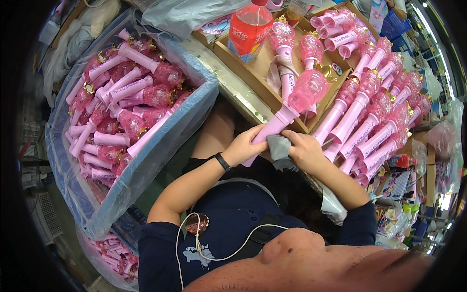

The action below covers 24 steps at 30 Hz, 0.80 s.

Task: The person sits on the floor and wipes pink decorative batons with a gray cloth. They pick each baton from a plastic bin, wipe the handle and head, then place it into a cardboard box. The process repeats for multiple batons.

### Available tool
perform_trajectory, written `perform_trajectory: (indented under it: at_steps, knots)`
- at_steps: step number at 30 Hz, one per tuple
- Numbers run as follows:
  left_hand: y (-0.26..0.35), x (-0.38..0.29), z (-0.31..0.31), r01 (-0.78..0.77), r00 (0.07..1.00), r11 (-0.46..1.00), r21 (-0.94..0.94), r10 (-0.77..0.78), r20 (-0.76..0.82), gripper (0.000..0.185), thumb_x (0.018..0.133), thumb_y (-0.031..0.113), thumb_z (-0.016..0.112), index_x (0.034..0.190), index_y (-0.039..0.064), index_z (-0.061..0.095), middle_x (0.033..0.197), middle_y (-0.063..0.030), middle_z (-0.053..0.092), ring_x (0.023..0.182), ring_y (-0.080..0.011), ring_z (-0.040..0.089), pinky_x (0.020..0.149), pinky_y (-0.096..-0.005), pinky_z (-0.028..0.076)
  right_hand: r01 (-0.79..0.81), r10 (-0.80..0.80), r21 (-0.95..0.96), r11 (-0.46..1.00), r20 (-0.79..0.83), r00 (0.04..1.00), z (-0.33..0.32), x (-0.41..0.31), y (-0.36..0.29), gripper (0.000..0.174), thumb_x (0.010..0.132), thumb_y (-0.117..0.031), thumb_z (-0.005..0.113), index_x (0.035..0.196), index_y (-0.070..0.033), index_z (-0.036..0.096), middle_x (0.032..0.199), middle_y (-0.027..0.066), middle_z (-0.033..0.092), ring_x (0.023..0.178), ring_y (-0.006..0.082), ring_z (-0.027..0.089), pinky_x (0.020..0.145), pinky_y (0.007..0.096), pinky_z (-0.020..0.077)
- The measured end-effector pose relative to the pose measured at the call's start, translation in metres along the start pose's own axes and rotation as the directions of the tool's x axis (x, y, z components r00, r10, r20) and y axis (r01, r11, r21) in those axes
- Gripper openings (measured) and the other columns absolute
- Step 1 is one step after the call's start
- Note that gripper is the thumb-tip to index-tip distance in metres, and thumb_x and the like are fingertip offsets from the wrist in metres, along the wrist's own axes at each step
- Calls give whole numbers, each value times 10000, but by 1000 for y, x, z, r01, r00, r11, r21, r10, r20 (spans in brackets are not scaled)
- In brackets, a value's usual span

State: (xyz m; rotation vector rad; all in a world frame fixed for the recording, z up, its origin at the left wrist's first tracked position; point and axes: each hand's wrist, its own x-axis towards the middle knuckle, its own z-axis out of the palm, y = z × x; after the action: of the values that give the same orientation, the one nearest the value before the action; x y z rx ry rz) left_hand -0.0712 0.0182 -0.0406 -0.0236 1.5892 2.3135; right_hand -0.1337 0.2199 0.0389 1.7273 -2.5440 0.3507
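Note:
My left hand (243,146) grips the plain pink handle of a toy wand (274,125), which slants up and away to the right. Its translucent pink head (310,87) is topped by a gold crown (325,72). A grey cloth (279,146) is pinched in my right hand (305,150), close beside the handle; whether it touches cannot be made out. Beyond the held wand is a shallow cardboard tray (251,78). In it lie a wand with a beige cloth (281,69) around its handle and a second crowned wand (311,47).
A blue bin (189,120) with a clear plastic liner, heaped with wands (127,91), stands at my left. More wands (368,106) are stacked at the right. A red-labelled bottle (249,31) stands in the tray. Another person's hand (391,4) shows at top right.

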Motion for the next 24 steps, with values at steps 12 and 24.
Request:
perform_trajectory:
  at_steps: [12, 24]
  knots:
    - [5, -2, 6, 0, 997, 996, 89, 6, -75, 543, 835, 119, 637, 1336, 4, 463, 1157, -85, 594, 997, -124, 574, 844, -276, 484, 156, -109, -265, 952, 185, 977, -16, 12, -15, 110, 698, -202, 614, 649, -112, 576, 816, 65, 477, 664, 178, 537, 532, 295, 452]
    - [5, -5, 10, -34, 997, 991, 131, 43, -67, 541, 854, 170, 679, 1327, 14, 468, 1078, -40, 596, 895, -89, 571, 783, -246, 482, -175, 177, -36, 984, 66, 982, 9, 8, -18, 64, 745, -111, 621, 785, -62, 616, 819, 108, 560, 665, 240, 614, 545, 373, 512]
